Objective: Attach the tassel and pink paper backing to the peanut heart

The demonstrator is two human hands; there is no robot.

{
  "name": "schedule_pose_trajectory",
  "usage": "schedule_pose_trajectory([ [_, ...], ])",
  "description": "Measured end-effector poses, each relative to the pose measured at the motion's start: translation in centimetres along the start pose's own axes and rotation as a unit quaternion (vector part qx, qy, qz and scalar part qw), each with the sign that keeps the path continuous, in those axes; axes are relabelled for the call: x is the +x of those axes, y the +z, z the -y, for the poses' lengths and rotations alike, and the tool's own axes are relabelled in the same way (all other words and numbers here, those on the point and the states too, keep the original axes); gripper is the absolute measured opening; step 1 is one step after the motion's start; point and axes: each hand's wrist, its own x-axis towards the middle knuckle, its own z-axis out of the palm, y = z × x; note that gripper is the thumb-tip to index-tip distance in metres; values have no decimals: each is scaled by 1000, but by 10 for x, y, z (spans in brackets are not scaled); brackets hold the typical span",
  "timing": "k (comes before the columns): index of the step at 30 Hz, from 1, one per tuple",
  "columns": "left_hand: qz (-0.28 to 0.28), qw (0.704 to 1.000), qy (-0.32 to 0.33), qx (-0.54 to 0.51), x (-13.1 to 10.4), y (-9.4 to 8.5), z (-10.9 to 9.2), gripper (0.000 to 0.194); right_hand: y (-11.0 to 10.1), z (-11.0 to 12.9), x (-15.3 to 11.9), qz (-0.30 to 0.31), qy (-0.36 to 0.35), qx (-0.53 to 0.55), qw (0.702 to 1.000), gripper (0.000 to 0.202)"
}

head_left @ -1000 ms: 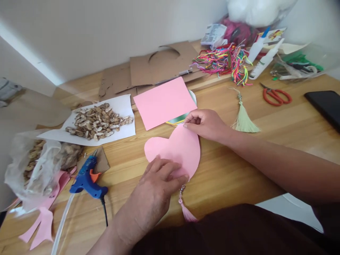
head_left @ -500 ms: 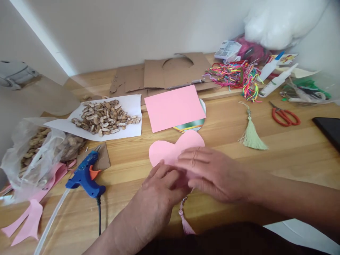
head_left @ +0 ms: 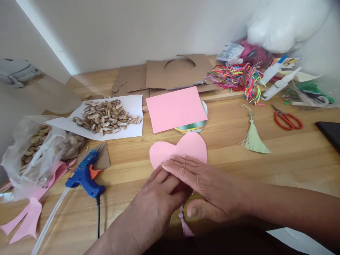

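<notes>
A pink paper heart [head_left: 191, 145] lies on the wooden table in front of me, its two lobes showing and its lower part covered by my hands. My left hand [head_left: 156, 202] is on the heart's lower left, fingers bent and closed against it; their tips are partly hidden. Flat across the heart's middle rests my right hand [head_left: 209, 182], its fingers stretched out and overlapping the left fingertips, its thumb apart. A pink tassel [head_left: 187, 226] with beads hangs out below the heart, between my hands.
Beyond the heart, a pink paper sheet [head_left: 176, 109] covers part of a round, coloured piece. To the left are a blue glue gun [head_left: 86, 175] and peanut shells [head_left: 108, 117] on white paper. On the right lie a pale green tassel [head_left: 254, 138] and red-handled scissors [head_left: 288, 119].
My right hand has slid left and flattened over the heart, now overlapping the left fingertips, with its thumb spread away. My left hand stays at nearly the same spot.
</notes>
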Motion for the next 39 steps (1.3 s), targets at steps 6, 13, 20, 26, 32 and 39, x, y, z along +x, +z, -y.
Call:
schedule_pose_trajectory([
  [6, -8, 1000, 4, 6, 0, -2, -2, 43, -1, -6, 2, 6, 6, -14, 1000, 93],
  [13, -10, 1000, 10, 25, -2, 0, -3, 37, 0, -15, 6, 21, -1, -60, 998, 94],
  [20, -23, 999, 13, 41, -4, 5, 0, 27, -5, -18, 14, 27, 9, -91, 995, 90],
  [26, -12, 999, 3, 40, -7, 4, 0, 32, -9, -22, 19, 30, 35, -104, 993, 87],
  [32, -9, 999, -20, 23, -7, 4, -7, 26, -1, -19, 4, 3, 30, -134, 991, 86],
  [39, -118, 988, -87, 50, 7, 22, -1, 31, 11, -20, 2, -51, 35, -138, 988, 79],
])
